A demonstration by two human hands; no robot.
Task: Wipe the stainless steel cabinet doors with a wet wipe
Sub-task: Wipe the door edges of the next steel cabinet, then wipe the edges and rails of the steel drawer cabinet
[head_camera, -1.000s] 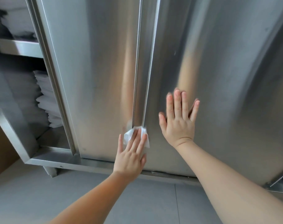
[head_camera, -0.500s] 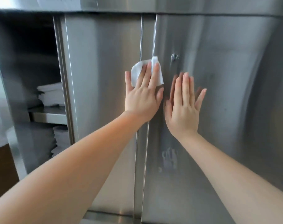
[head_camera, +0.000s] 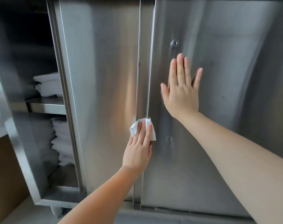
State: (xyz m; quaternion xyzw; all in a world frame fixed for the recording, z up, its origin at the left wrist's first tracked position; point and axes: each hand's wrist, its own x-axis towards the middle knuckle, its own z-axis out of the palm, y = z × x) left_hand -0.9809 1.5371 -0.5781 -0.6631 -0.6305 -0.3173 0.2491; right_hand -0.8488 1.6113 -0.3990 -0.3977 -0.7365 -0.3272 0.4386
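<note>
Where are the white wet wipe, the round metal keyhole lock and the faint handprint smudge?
White wet wipe (head_camera: 135, 127): head view, upper left corner.
Round metal keyhole lock (head_camera: 174, 44): head view, its centre.
Faint handprint smudge (head_camera: 168, 145): head view, its middle.

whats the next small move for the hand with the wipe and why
Probably slide the left hand and its wet wipe a little right onto the handprint smudge on the right door. The wipe sits on the seam between the doors, and that mark lies just beside it, unwiped.

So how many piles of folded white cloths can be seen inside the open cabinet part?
2: one white cloth pile on the upper steel shelf, one taller pile below it. More may be hidden behind the door.
</note>
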